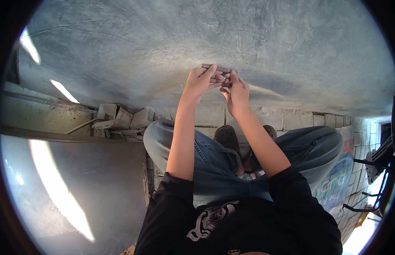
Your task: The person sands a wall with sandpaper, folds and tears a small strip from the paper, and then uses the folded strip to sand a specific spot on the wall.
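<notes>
A thin brownish-grey strip is held up in front of the grey wall, roughly level. At its left end my left hand pinches it between thumb and fingers. My right hand grips the right end, thumb on the strip, with its other fingers curled below. The fingertips of both hands nearly meet under the middle of the strip. What the strip is made of cannot be made out.
The grey wall rises ahead. Broken blocks lie at the left beside a grey panel. Crossed legs in jeans are below my hands. Black metal legs stand at the right, near a printed sheet.
</notes>
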A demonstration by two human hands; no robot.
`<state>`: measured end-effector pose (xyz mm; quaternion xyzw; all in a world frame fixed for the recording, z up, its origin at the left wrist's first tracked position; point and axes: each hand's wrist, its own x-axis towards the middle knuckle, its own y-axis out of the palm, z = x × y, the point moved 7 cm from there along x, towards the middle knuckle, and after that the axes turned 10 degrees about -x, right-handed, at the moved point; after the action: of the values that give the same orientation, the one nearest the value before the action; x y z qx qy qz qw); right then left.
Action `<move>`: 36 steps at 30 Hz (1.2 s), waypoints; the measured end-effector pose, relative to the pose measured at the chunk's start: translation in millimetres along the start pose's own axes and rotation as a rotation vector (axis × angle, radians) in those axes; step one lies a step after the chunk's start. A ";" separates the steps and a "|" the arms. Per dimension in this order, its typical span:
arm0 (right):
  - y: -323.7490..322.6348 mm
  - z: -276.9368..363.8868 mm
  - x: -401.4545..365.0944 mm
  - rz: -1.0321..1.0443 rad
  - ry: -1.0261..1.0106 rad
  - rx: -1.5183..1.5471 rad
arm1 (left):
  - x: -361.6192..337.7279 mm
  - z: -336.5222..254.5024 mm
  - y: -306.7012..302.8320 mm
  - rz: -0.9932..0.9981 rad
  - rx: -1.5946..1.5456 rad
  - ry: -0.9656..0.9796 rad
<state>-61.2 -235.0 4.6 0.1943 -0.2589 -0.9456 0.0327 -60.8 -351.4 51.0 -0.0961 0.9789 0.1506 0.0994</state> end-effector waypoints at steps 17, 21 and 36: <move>-6.4 -16.5 8.1 -0.034 -0.112 0.014 | -2.6 18.3 -8.3 -0.182 0.181 0.190; -16.3 -40.9 11.0 -0.030 0.088 0.055 | 2.8 37.0 -18.0 -0.213 0.292 0.224; -9.6 -36.4 6.0 0.100 0.047 0.098 | -6.5 23.4 -0.8 -0.185 0.400 0.108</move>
<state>-52.4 -245.1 -31.1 0.2045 -0.3134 -0.9242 0.0766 -50.6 -343.8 30.4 -0.1717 0.9802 -0.0616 0.0771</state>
